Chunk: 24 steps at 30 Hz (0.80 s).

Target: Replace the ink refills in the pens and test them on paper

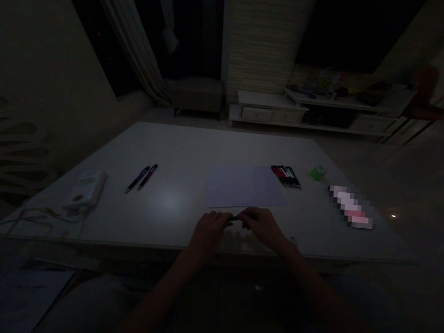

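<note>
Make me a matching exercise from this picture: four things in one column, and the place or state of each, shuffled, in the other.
1. Sheet of paper
2. Pen pair
3. Bunched pens
4. Thin dark object

A. Beside the paper's far right corner
B. Held between left hand and right hand
C. Covered with writing on its right part
D. Side by side, left on the table

Pairs: 1-C, 2-D, 3-A, 4-B

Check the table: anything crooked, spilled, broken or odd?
Nothing looks spilled or broken in this dim light. Left, the thin, pale cable by the white rectangular box lies in messy loops, and the central, white, partly written paper sheet sits slightly askew.
</note>
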Tool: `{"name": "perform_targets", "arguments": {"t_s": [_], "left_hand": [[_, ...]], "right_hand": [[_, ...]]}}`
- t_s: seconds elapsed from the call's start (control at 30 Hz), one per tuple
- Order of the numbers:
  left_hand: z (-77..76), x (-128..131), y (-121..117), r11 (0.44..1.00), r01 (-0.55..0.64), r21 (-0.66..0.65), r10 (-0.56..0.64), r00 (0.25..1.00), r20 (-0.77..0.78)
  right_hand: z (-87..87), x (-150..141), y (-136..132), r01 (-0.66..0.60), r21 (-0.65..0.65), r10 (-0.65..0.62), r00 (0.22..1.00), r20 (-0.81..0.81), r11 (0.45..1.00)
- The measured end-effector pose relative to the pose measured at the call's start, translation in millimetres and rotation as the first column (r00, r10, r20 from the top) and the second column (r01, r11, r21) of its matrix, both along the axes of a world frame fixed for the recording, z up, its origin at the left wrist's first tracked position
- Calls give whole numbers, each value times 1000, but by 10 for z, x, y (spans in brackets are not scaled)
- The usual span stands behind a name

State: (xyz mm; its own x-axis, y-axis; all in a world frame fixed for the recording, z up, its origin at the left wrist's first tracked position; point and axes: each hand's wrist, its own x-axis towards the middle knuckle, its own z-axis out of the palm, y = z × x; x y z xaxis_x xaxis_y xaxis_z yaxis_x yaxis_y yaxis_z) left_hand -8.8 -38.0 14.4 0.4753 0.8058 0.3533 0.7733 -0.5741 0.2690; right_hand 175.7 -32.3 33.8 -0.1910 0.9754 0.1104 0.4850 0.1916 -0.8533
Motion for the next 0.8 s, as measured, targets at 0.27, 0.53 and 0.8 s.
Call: {"name": "perform_targets", "arguments": {"t_s": [0.27,0.53,0.8], "left_hand": [[24,93,23,999,29,-19,-30,999,-16],[62,107,4,997,73,-8,-73,996,-51],[71,76,13,997,80,4,-80,996,-38]], "right_hand": [[37,98,-37,-97,-58,95,995,-42,994],[-10,149,-111,-100,-117,89,992,-91,988],[-39,111,-100,-108,-142,82,981,-174,984]]}}
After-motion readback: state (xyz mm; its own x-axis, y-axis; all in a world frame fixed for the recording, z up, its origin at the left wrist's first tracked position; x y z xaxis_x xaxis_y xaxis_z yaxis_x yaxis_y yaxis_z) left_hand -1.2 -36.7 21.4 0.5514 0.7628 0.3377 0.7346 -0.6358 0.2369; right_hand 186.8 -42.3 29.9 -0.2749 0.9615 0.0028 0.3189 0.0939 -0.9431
